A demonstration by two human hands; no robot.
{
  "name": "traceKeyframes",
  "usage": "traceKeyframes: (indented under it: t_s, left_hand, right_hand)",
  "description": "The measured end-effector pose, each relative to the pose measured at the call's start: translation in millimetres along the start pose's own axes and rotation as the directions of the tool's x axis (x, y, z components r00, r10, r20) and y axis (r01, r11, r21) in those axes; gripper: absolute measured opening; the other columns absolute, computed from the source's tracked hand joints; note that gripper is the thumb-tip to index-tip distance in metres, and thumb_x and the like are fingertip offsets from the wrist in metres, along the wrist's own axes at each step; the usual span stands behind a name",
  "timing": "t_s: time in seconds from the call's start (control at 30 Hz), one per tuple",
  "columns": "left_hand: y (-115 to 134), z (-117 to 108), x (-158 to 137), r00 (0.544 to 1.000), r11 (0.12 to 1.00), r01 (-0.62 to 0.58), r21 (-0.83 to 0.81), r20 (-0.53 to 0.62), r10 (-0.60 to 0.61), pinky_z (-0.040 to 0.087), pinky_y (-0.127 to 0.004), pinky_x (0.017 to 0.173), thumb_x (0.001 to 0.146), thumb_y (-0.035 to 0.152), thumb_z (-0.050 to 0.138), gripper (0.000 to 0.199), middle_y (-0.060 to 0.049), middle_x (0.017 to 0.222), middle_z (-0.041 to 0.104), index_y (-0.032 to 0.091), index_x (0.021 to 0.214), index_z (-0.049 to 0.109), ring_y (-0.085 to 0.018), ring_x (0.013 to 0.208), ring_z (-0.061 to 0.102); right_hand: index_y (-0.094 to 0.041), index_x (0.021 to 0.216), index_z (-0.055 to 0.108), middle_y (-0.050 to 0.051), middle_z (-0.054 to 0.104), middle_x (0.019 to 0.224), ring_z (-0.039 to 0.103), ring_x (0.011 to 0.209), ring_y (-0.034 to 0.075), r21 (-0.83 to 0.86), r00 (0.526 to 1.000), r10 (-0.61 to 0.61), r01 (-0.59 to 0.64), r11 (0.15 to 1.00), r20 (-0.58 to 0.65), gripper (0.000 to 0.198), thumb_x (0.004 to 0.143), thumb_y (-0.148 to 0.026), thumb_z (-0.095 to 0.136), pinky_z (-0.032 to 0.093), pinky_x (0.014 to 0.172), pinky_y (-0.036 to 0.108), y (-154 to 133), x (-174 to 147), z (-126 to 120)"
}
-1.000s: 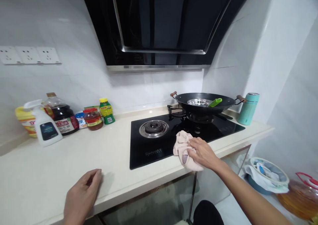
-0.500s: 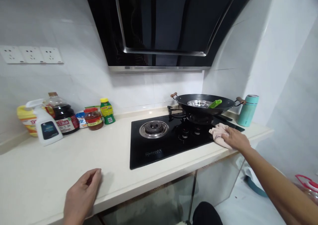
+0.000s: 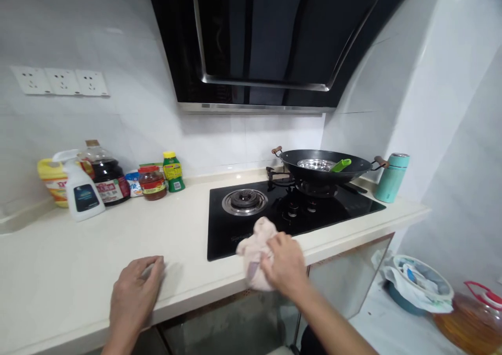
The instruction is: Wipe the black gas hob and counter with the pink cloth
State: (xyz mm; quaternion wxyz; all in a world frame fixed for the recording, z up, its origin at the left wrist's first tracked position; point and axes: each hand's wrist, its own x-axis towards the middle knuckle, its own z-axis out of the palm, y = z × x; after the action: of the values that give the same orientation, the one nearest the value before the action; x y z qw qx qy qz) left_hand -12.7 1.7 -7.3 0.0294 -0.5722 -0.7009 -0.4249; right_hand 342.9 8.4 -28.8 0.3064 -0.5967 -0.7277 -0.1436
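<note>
My right hand (image 3: 288, 263) grips a pale pink cloth (image 3: 257, 253), which lies over the front edge of the black glass gas hob (image 3: 223, 244) and hangs past the counter's lip. Near the counter's front edge, to the left of the hob, my left hand (image 3: 135, 292) rests with its fingers curled in and the thumb against them; nothing shows in it. The left burner (image 3: 245, 201) is bare. On the right burner stands a black wok (image 3: 286, 159) holding a shiny metal strainer or bowl (image 3: 309, 164) and a green-handled utensil (image 3: 340, 165).
Along the wall at left stand a white spray bottle (image 3: 83, 198), a dark sauce bottle (image 3: 110, 177), a red-lidded jar (image 3: 152, 182) and a green bottle (image 3: 173, 172). A teal flask (image 3: 392, 180) is right of the wok. Below are a lined bin (image 3: 408, 297) and an oil jug (image 3: 470, 323).
My right hand has brought the cloth from the hob's right front corner leftward to its front edge. My left hand stays at the counter edge. The view has shifted slightly.
</note>
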Motion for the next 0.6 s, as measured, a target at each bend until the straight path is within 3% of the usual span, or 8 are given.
traceKeyframes:
  t_s: [0.1,0.17,0.23,0.3,0.37,0.43,0.6]
  left_hand:
    - [-1,-3,2,1.000,1.000,0.016,0.014,0.015,-0.016,0.051,-0.044,0.099,0.082,0.055,0.046,0.045,-0.012,0.106,0.075,0.020,0.089,0.072,-0.032,0.106,0.068]
    - [-1,-5,3,0.998,0.999,0.050,0.020,0.034,-0.051,0.052,-0.043,0.096,0.081,0.056,0.047,0.044,-0.010,0.106,0.076,0.021,0.089,0.073,-0.032,0.102,0.070]
    - [0,-6,3,0.995,0.996,0.086,0.025,0.046,-0.087,0.054,-0.041,0.093,0.080,0.057,0.048,0.044,-0.009,0.106,0.077,0.022,0.089,0.073,-0.031,0.098,0.071]
    - [1,-7,4,0.991,0.993,0.112,0.033,0.066,-0.114,0.055,-0.039,0.089,0.080,0.057,0.049,0.044,-0.008,0.107,0.077,0.022,0.090,0.073,-0.030,0.097,0.072]
    - [2,-8,4,0.985,0.990,0.133,0.053,0.101,-0.138,0.055,-0.037,0.086,0.080,0.057,0.049,0.043,-0.007,0.107,0.078,0.023,0.092,0.073,-0.030,0.098,0.072]
    - [3,-9,5,0.979,0.985,0.154,0.073,0.126,-0.162,0.055,-0.037,0.085,0.081,0.057,0.049,0.043,-0.006,0.108,0.078,0.024,0.093,0.073,-0.030,0.099,0.072]
    - [7,-8,6,0.966,0.975,0.192,0.110,0.152,-0.208,0.055,-0.036,0.086,0.084,0.060,0.049,0.045,-0.005,0.109,0.079,0.025,0.096,0.073,-0.029,0.101,0.072]
  right_hand:
    - [-0.023,0.091,0.063,0.006,0.061,0.100,0.052,0.091,0.026,0.128,0.986,-0.163,0.165,0.978,-0.026,0.025,0.083,-0.047,0.063,0.040,0.080,0.041,-73,1,14]
    - [-0.022,0.093,0.061,0.007,0.061,0.102,0.051,0.091,0.027,0.225,0.959,-0.276,0.285,0.932,-0.071,0.029,0.081,-0.049,0.065,0.041,0.080,0.043,-105,0,21]
    - [-0.021,0.097,0.060,0.007,0.061,0.106,0.051,0.094,0.027,0.308,0.923,-0.366,0.386,0.870,-0.122,0.033,0.080,-0.049,0.066,0.042,0.083,0.044,-121,-3,25]
    - [-0.021,0.104,0.060,0.007,0.061,0.114,0.051,0.102,0.027,0.365,0.887,-0.431,0.460,0.809,-0.164,0.037,0.080,-0.049,0.067,0.042,0.088,0.044,-118,-7,24]
    - [-0.022,0.112,0.060,0.008,0.059,0.122,0.051,0.109,0.028,0.375,0.870,-0.456,0.493,0.785,-0.189,0.044,0.079,-0.048,0.069,0.043,0.093,0.044,-98,-10,21]
    - [-0.023,0.118,0.059,0.009,0.059,0.124,0.052,0.111,0.028,0.322,0.879,-0.428,0.475,0.819,-0.207,0.047,0.078,-0.046,0.069,0.043,0.094,0.044,-62,-13,19]
    - [-0.021,0.125,0.057,0.013,0.057,0.128,0.053,0.117,0.030,0.070,0.896,-0.279,0.321,0.944,-0.345,0.044,0.085,-0.040,0.060,0.044,0.097,0.047,75,-25,13]
